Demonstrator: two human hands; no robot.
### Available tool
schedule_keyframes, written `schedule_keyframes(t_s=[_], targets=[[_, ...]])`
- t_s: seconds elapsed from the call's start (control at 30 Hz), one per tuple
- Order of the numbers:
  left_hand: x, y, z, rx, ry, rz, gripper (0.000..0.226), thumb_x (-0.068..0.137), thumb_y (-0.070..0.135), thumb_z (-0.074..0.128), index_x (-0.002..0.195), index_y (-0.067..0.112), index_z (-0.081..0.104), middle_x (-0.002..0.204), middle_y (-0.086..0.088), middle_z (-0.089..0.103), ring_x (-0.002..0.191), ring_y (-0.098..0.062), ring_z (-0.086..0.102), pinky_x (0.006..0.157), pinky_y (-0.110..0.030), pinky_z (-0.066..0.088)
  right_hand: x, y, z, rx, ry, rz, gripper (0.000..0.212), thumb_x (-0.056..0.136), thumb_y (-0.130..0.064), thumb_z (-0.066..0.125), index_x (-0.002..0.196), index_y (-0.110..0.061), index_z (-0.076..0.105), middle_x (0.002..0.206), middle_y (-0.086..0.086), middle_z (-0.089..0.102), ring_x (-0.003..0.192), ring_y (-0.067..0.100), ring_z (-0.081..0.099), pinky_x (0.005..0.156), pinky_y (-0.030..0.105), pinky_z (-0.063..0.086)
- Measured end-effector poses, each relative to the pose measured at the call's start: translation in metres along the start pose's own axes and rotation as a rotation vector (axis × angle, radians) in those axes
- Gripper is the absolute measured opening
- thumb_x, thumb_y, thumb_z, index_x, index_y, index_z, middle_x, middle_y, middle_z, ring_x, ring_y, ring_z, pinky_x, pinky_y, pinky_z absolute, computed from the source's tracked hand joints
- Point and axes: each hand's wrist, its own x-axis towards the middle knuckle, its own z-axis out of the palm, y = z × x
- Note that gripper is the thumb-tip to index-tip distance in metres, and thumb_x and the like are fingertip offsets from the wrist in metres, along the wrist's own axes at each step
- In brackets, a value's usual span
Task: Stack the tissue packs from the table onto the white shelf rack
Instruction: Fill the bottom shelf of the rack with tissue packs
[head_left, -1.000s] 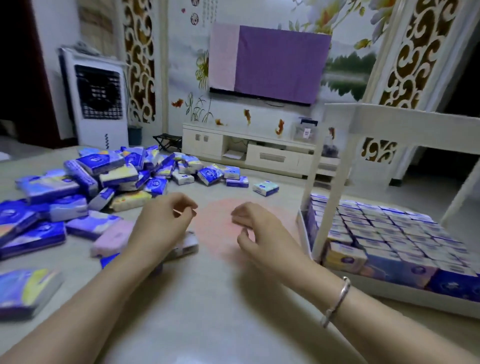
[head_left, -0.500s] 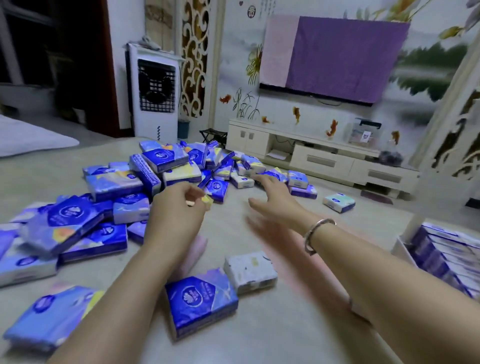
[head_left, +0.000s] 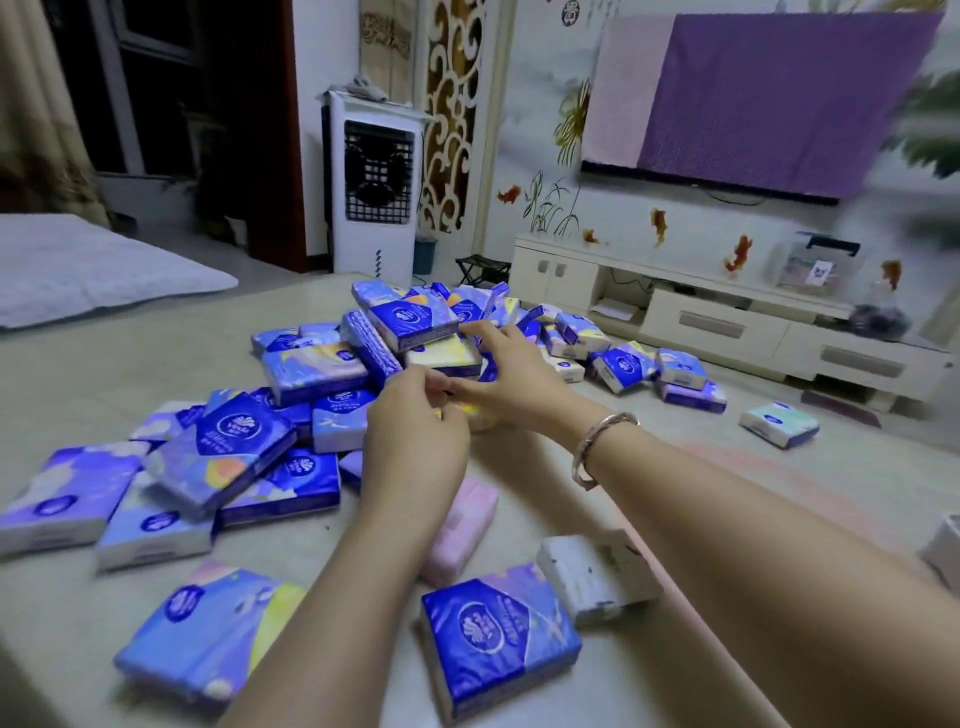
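Note:
A heap of tissue packs (head_left: 332, 364), mostly blue and purple, covers the left and far part of the table (head_left: 93, 374). My right hand (head_left: 514, 379) reaches across to the heap, its fingers stretched over a pale yellow pack (head_left: 441, 358) and its thumb at that pack's front edge. My left hand (head_left: 415, 436) is just in front of it with curled fingers beside the right thumb; what they touch is hidden. A yellowish pack (head_left: 470, 415) lies under both hands. Only a white corner of the shelf rack (head_left: 943, 551) shows at the right edge.
Loose packs lie near me: a blue one (head_left: 493, 634), a white one (head_left: 592, 577), a pink one (head_left: 460, 525) under my left forearm. A single pack (head_left: 779, 423) lies apart at the right. A white cabinet (head_left: 727, 322) and a standing fan unit (head_left: 376, 192) are beyond the table.
The view has swung left, away from the rack and onto the heap. Both hands have moved forward to the heap, and the right hand now lies over the pale yellow pack.

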Motion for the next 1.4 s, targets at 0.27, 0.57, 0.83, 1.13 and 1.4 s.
schedule_keyframes(t_s=[0.27,0.57,0.83,1.13,1.4], targets=[[-0.012,0.006,-0.004,0.345,-0.041,0.186,0.062,0.083,0.009,0.056,0.139,0.027,0.038,0.139,-0.002,0.032,0.122,-0.029,0.034,0.103,-0.04,0.037,-0.038,0.003,-0.037,0.176,-0.168,-0.068,0.051,0.075,-0.025,0.08,0.121,-0.019,0.061,0.106,-0.001,0.06,0.101,0.014,0.055,0.086,0.022,0.044],[-0.013,0.009,-0.013,0.496,-0.013,0.194,0.012,0.09,0.024,0.055,0.08,0.019,0.051,0.1,-0.005,0.06,0.109,-0.028,0.045,0.083,-0.038,0.039,-0.046,0.014,-0.056,0.252,-0.186,0.025,0.049,0.081,0.003,0.051,0.126,-0.018,0.05,0.126,0.0,0.054,0.105,0.01,0.05,0.078,0.014,0.043],[-0.004,-0.002,-0.022,0.427,0.105,0.149,0.008,0.087,0.02,0.058,0.092,0.014,0.056,0.111,-0.008,0.057,0.107,-0.032,0.047,0.086,-0.044,0.044,-0.013,-0.013,-0.009,0.028,-0.21,-0.2,0.064,0.083,-0.012,0.066,0.141,-0.021,0.041,0.142,0.005,0.042,0.13,0.017,0.04,0.102,0.021,0.031],[-0.006,0.01,-0.02,0.132,0.025,0.033,0.02,0.084,0.022,0.063,0.074,0.015,0.047,0.075,-0.001,0.052,0.07,-0.021,0.047,0.049,-0.028,0.027,-0.037,0.002,-0.033,-0.059,0.014,-0.112,0.034,0.085,-0.015,0.067,0.119,-0.017,0.063,0.111,0.006,0.065,0.103,0.021,0.057,0.076,0.025,0.039],[-0.024,0.039,-0.013,-0.741,-0.439,-0.396,0.025,0.075,0.033,0.077,0.073,0.021,0.055,0.072,-0.001,0.059,0.098,-0.031,0.059,0.081,-0.034,0.044,-0.105,0.017,-0.081,0.654,-0.08,0.251,0.03,0.084,0.011,0.059,0.11,-0.003,0.066,0.099,0.015,0.065,0.083,0.018,0.064,0.078,0.028,0.059]])
